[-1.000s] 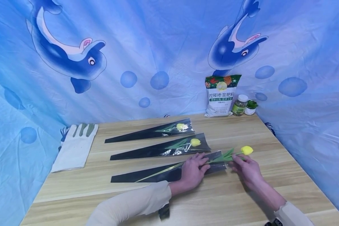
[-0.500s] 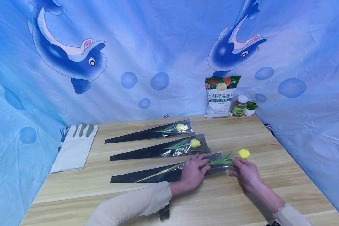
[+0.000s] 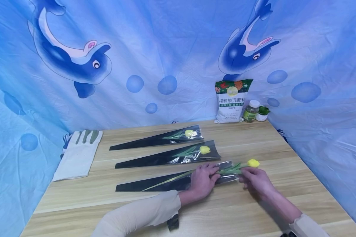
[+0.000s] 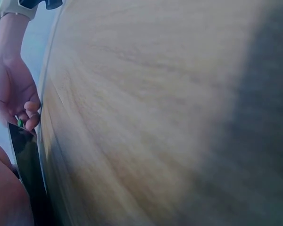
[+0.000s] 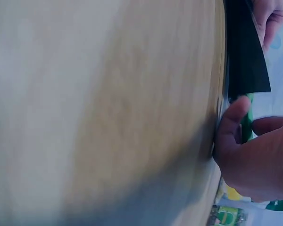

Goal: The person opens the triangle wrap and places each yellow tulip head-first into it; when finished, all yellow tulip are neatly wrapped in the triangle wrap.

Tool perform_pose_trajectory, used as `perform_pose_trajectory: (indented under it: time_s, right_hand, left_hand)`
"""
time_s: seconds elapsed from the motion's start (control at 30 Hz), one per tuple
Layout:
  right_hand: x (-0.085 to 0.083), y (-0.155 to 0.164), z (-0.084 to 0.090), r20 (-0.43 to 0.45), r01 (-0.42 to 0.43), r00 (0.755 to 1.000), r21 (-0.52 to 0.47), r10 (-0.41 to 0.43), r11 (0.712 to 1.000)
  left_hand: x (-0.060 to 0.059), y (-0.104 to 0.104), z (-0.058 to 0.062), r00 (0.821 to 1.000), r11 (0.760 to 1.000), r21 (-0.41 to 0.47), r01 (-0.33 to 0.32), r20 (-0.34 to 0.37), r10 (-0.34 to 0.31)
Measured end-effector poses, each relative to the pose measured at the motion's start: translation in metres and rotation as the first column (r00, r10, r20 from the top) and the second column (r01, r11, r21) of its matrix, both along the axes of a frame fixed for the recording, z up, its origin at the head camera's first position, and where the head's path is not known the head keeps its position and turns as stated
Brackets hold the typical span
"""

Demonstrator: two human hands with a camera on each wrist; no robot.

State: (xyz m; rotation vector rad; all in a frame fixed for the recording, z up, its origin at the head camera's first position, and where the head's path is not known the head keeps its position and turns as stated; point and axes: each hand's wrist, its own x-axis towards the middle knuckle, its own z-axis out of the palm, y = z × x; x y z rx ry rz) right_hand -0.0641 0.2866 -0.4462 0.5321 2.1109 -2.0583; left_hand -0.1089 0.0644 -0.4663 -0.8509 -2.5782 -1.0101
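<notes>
A yellow artificial tulip [image 3: 253, 163] lies lengthwise with its pale stem along the nearest black-backed clear flower sleeve [image 3: 154, 181]. Its bloom and part of its green leaves [image 3: 232, 169] are out past the sleeve's wide mouth. My right hand [image 3: 258, 181] pinches the tulip between thumb and fingers just below the bloom. My left hand [image 3: 202, 179] lies over the sleeve near the mouth, thumb and fingers gripping it there and covering part of the stem. In the right wrist view the right hand [image 5: 254, 155] grips the green stem beside the sleeve's dark end [image 5: 247, 61].
Behind lie two more sleeves [image 3: 145, 159], each with a yellow tulip inside. White gloves [image 3: 77, 161] lie at the left. A fertilizer bag [image 3: 232, 105], a lidded jar [image 3: 251, 112] and a small potted plant [image 3: 262, 113] stand at the back right edge, before a blue dolphin curtain [image 3: 178, 49].
The right hand has moved slightly left and down with the tulip, bringing the bloom nearer the sleeve's mouth. The left hand has stayed in place on the sleeve.
</notes>
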Motion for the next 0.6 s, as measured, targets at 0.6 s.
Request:
perform_pose_trajectory:
  time_s: [0.6]
  right_hand:
    - [0.002,0.034,0.024,-0.208,0.036,0.928,0.878,0.311,0.478]
  left_hand:
    - [0.001,0.0,-0.002,0.999,0.999,-0.048,-0.016,0.029,0.018]
